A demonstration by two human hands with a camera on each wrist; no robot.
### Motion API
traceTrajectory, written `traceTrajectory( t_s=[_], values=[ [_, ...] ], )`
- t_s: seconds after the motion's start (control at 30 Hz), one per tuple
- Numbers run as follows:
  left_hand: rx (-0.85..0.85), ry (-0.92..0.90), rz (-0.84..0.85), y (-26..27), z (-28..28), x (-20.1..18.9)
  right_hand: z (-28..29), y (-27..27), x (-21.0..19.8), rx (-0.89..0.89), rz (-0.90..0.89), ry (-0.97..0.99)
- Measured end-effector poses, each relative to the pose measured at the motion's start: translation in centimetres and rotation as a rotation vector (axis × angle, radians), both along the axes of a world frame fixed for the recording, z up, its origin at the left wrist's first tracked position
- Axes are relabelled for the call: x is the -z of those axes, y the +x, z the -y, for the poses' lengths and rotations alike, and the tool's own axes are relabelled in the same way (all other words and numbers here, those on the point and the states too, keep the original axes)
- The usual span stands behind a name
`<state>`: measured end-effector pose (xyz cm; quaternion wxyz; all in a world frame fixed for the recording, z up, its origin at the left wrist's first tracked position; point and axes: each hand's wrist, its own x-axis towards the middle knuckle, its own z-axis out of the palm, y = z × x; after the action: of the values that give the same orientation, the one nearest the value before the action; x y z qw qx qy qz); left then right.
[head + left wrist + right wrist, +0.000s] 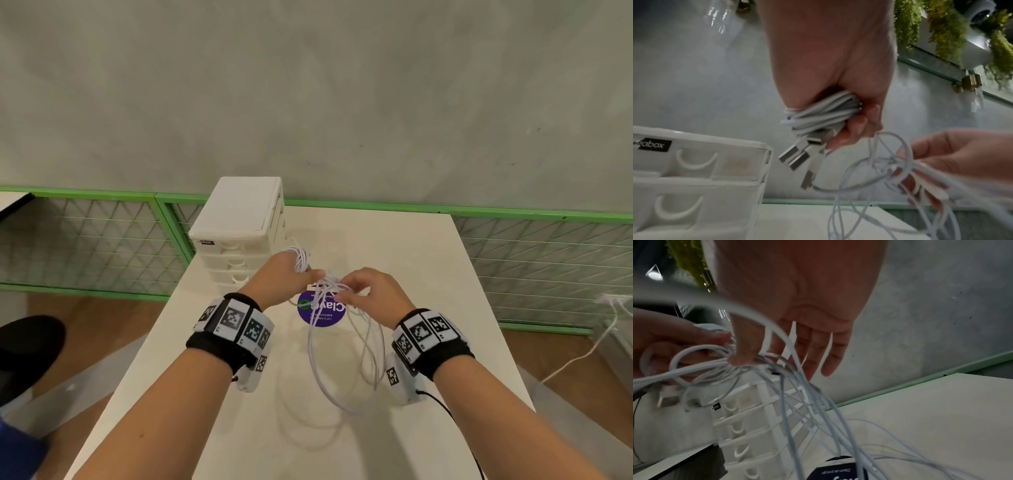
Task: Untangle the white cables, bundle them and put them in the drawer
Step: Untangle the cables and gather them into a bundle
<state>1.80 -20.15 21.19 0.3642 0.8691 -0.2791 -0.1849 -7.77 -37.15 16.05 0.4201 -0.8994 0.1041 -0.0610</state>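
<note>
My left hand (291, 274) (842, 113) is held above the table and grips a coiled bundle of white cable (301, 262) (822, 113); several USB plugs (797, 155) stick out below its fingers. Just to its right, my right hand (363, 291) (764, 353) pinches a knot of loose white cables (329, 287) (748, 365) between thumb and forefinger, its other fingers straight. Long loops of the white cables (342, 359) (818, 418) hang down from both hands onto the white table (428, 274). The white drawer unit (239, 226) (694, 178) (748, 426) stands behind my left hand, its drawers closed.
A round purple sticker (322, 311) (838, 472) lies on the table under the cables. Green-framed mesh panels (85, 240) run behind the table at the foot of a grey wall. A black object (27, 346) sits on the floor at left.
</note>
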Motion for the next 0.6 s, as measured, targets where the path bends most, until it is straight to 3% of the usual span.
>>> traceTrajectory(
  t_s=[0.17, 0.3, 0.6],
  values=[
    [-0.186, -0.151, -0.040, -0.2, -0.6, 0.8, -0.8, -0.1, 0.1, -0.016, 0.053, 0.045],
    [-0.216, -0.136, 0.070, -0.2, -0.9, 1.1, -1.0, -0.2, 0.2, -0.012, 0.053, 0.075],
    [-0.106, -0.190, 0.026, -0.6, -1.3, 1.4, -0.9, -0.6, 0.5, 0.000, 0.073, 0.034]
  ],
)
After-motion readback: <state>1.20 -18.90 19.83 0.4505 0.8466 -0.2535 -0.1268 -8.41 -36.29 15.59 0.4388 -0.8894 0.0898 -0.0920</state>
